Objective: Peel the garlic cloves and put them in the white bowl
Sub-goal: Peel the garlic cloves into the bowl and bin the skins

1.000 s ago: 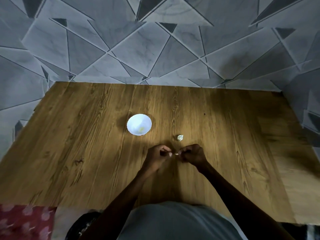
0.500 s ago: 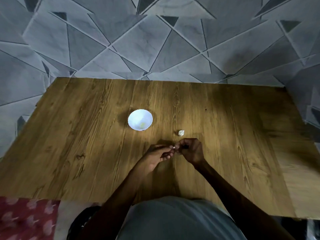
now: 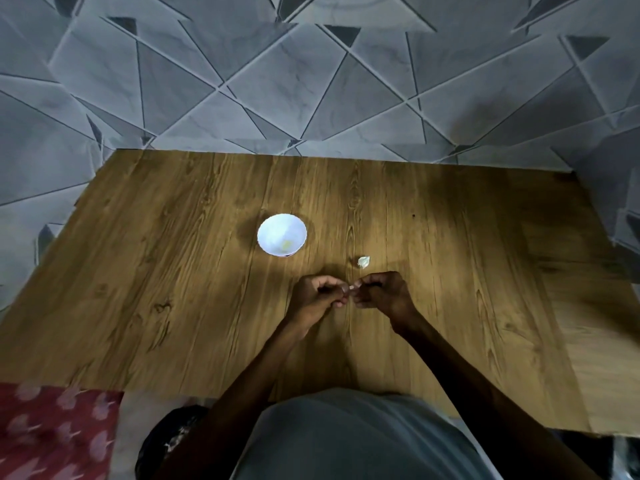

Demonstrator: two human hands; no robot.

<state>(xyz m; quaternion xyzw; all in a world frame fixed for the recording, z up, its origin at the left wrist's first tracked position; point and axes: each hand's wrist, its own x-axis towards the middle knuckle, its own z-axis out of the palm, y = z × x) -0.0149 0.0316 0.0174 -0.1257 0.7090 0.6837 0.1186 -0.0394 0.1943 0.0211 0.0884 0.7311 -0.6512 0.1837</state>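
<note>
Warm brown wood below, cool grey marble above: that is my feed.
I see the table [image 3: 173, 271] in mid-brown wood grain with darker streaks and knots, and a paler tan panel [image 3: 588, 341] along its right side. The wall tiles [image 3: 242, 81] are grey-white marbled triangles split by thin dark lines, with small charcoal wedges. The white bowl [image 3: 273, 228] looks faintly bluish and holds a yellowish piece [image 3: 286, 243]. The peel scrap [image 3: 364, 261] is off-white, and the garlic clove [image 3: 350, 287] is a pale whitish speck. At bottom left I see a dark red cloth [image 3: 52, 434] printed with pink flowers, and the shirt [image 3: 346, 438] is plain grey.
</note>
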